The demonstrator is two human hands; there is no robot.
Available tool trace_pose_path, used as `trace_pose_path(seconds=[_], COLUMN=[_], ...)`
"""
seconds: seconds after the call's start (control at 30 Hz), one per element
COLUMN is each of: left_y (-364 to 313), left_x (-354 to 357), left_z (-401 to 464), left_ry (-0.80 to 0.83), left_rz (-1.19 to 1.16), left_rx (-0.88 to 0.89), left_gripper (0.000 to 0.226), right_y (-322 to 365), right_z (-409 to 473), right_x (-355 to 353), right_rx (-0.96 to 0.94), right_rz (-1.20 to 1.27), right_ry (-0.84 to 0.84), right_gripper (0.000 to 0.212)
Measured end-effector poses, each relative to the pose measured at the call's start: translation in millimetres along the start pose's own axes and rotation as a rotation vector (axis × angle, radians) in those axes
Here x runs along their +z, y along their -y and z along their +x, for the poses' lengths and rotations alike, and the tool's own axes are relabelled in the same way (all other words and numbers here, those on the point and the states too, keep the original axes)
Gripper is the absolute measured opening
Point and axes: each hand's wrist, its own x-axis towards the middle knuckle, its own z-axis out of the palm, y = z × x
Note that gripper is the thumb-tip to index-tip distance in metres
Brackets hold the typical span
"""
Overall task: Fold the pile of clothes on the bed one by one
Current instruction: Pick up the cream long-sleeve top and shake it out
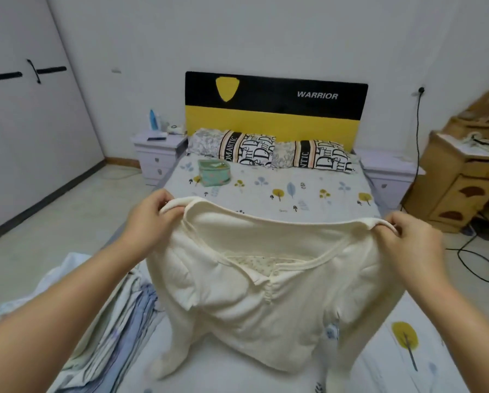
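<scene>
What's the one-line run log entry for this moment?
hands: left, right gripping | item: cream top held up by shoulders | fold: not started

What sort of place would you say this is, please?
Most likely a home bedroom: a bed with a black and yellow padded headboard, two patterned pillows against it, and a pale lilac bedside cabinet beside it.

Soft, even indoor light, no hard shadows or glare; wide-angle bending curves the edges, and the picture is slightly soft throughout.
</scene>
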Motion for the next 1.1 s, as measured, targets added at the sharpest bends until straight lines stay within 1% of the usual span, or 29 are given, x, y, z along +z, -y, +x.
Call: trace_pose_path(seconds=[0.07, 0.17, 0.2, 0.27, 0.33, 0.43, 0.5, 0.57, 0.7, 0.77, 0.83, 0.9, 0.97, 1.03, 1.1], left_y=[-2, -7, -9, -10, -6, -5, -13, -25, -45, -43, -28, 0, 37, 77, 113], left_x=[-3, -18, -24, -36, -51, -75, -91, -103, -107, -93, -65, -27, 18, 63, 104], left_z=[-7, -16, -19, -28, -37, -47, -50, -52, -39, -27, -12, -1, 5, 3, -4], left_ry=[0.107, 0.253, 0.293, 0.34, 0.307, 0.228, 0.183, 0.156, 0.115, 0.125, 0.171, 0.245, 0.318, 0.365, 0.403], left_rz=[0.033, 0.161, 0.19, 0.183, 0.168, 0.211, 0.207, 0.196, 0.153, 0.164, 0.192, 0.236, 0.283, 0.301, 0.298], left_rx=[0.061, 0.18, 0.231, 0.283, 0.278, 0.274, 0.282, 0.304, 0.323, 0.317, 0.289, 0.225, 0.158, 0.117, 0.108], left_gripper=[0.029, 0.044, 0.044, 0.032, 0.027, 0.031, 0.033, 0.035, 0.035, 0.035, 0.035, 0.039, 0.042, 0.037, 0.021], right_y=[-2, 1, 5, 15, 25, 33, 38, 37, 27, 31, 35, 25, -3, -35, -68], right_z=[-9, -24, -30, -44, -59, -79, -87, -84, -58, -48, -44, -41, -39, -44, -52], right_x=[0, -8, -12, -20, -29, -43, -53, -61, -70, -63, -41, -7, 37, 85, 132], right_rx=[0.022, 0.035, 0.041, 0.055, 0.044, 0.019, -0.011, -0.023, 0.014, 0.023, 0.026, 0.067, 0.135, 0.197, 0.24], right_rz=[0.02, 0.004, -0.001, -0.014, -0.022, -0.026, -0.076, -0.146, -0.192, -0.161, -0.114, -0.083, -0.082, -0.102, -0.127], right_ry=[0.014, 0.02, 0.018, 0.012, 0.012, -0.024, -0.074, -0.108, -0.128, -0.097, -0.027, 0.093, 0.214, 0.31, 0.382], right_gripper=[0.038, 0.027, 0.025, 0.024, 0.024, 0.021, 0.014, 0.014, 0.021, 0.022, 0.024, 0.029, 0.031, 0.032, 0.029])
